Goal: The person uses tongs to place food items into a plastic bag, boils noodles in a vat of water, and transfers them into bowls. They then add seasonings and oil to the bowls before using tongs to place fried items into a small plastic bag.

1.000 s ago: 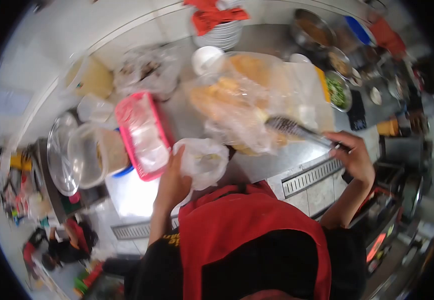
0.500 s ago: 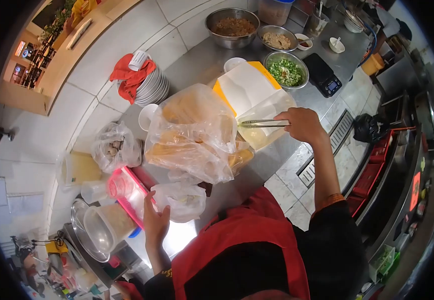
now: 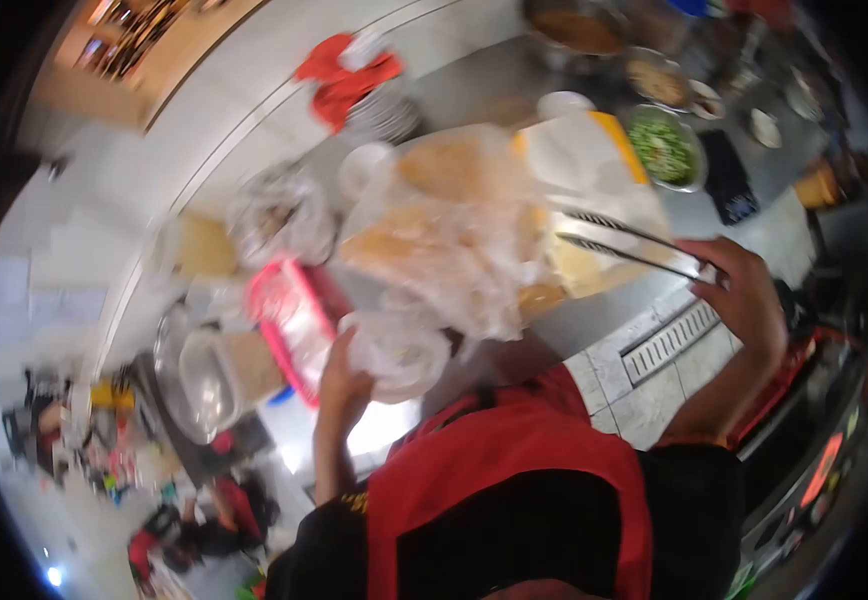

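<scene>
My right hand [image 3: 739,290] grips a pair of metal tongs [image 3: 634,245], whose arms are spread over a white, yellow-edged box or paper sheet [image 3: 594,165]. Nothing shows between the tong tips. Fingers of my left hand [image 3: 346,385] are closed at the left edge of a clear plastic bag [image 3: 404,355]; its contents are too blurred to name. Just left of that hand is a pink basket [image 3: 284,320]. Between my hands lies a large clear bag of flat, orange-brown food [image 3: 434,240].
Beyond the sheet stand a bowl of chopped greens [image 3: 664,150], a black scale [image 3: 729,180] and a large metal bowl [image 3: 574,30]. Stacked plates [image 3: 384,118] sit under a red cloth [image 3: 339,75] by the wall. A knotted bag [image 3: 284,215] and plastic tubs [image 3: 219,370] are to the left.
The tongs' arms have spread apart, and my right hand has drawn back to the right. My left hand has come against the small bag's edge. The whole view has shifted and blurred.
</scene>
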Demonstrator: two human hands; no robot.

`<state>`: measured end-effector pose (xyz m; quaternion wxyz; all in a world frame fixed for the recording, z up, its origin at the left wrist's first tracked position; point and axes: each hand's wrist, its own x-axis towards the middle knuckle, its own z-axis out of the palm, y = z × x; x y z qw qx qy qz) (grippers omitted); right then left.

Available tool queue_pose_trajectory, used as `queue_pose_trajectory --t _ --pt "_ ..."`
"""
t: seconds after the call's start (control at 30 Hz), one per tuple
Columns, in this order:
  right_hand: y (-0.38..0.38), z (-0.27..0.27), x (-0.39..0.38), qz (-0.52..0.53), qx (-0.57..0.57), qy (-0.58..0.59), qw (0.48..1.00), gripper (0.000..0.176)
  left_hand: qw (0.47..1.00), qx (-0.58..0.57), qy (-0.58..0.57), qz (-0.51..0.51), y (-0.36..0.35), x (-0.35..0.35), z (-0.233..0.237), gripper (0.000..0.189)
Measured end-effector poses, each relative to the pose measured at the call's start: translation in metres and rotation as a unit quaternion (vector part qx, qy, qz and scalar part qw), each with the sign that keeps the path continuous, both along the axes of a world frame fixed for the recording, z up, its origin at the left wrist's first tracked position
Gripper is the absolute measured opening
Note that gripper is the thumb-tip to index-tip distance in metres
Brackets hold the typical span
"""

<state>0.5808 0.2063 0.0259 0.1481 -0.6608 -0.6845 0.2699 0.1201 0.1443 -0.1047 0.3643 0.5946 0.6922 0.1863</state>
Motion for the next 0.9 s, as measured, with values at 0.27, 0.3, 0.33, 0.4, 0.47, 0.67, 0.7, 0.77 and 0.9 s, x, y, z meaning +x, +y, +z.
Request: queue_pose_trajectory --t 0.27,0.3,0.33,0.4,0.47,0.67,0.7,0.77,0.9 --pt "0.005 -0.041 -0.158 0.334 0.025 -0.014 0.942 0.037 0.998 0.019 -0.008 -0.061 -0.018 0.015 0.035 0.073" --pt "0.003 -0.056 -0.179 0.356 0.039 -0.044 0.933 0.034 0.998 0.024 -0.001 -0.061 -0.020 0.013 0.035 0.073" --pt "0.001 -0.069 -0.196 0.375 0.052 -0.073 0.923 0.031 0.998 0.028 0.005 -0.061 -0.021 0.010 0.034 0.073" --pt "0.001 -0.085 -0.223 0.396 0.040 -0.085 0.913 0.032 0.998 0.027 0.009 -0.053 -0.025 0.006 0.034 0.073" --pt "0.000 -0.098 -0.242 0.404 0.045 -0.097 0.909 0.032 0.999 0.026 -0.003 -0.042 -0.028 0.002 0.034 0.074" --pt "-0.001 -0.099 -0.254 0.406 0.059 -0.115 0.905 0.032 0.999 0.029 -0.021 -0.024 -0.033 -0.012 0.029 0.073" --pt "0.002 -0.097 -0.249 0.409 0.060 -0.106 0.905 0.031 0.999 0.037 -0.016 -0.023 -0.033 -0.014 0.027 0.072" --pt "0.005 -0.087 -0.243 0.402 0.047 -0.116 0.907 0.029 0.999 0.033 -0.016 -0.019 -0.032 -0.019 0.026 0.072" --pt "0.004 -0.063 -0.226 0.370 0.017 -0.141 0.918 0.028 0.998 0.049 -0.003 -0.032 -0.030 -0.023 0.019 0.073"
